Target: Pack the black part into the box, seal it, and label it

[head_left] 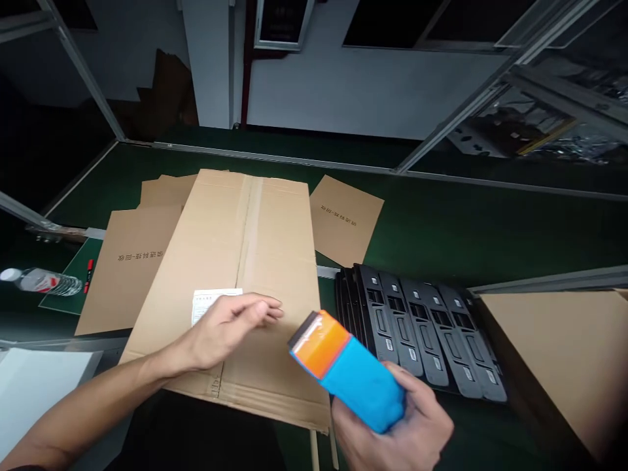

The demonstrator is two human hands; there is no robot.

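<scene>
A large flat cardboard box (pixel 275 261) lies before me, with tape along its middle seam and a white paper label (pixel 203 303) on it. My left hand (pixel 230 327) is over the box, partly covering the label. Its fingers are loosely stretched out and hold nothing; whether they touch the cardboard, I cannot tell. My right hand (pixel 397 418) is closed around a blue and orange block-shaped tool (pixel 360 383) with a dark strip at its end. The tool is tilted, its orange end pointing up and left, near the box's right edge. Its exact kind does not show clearly.
Several black plastic panels (pixel 417 320) stand in a row right of the box. Printed cardboard sheets (pixel 346 219) lie around it. At left are a water bottle (pixel 46 281) and a red marker (pixel 89 276). Another carton (pixel 549 347) is at right; metal frame bars (pixel 275 163) cross behind.
</scene>
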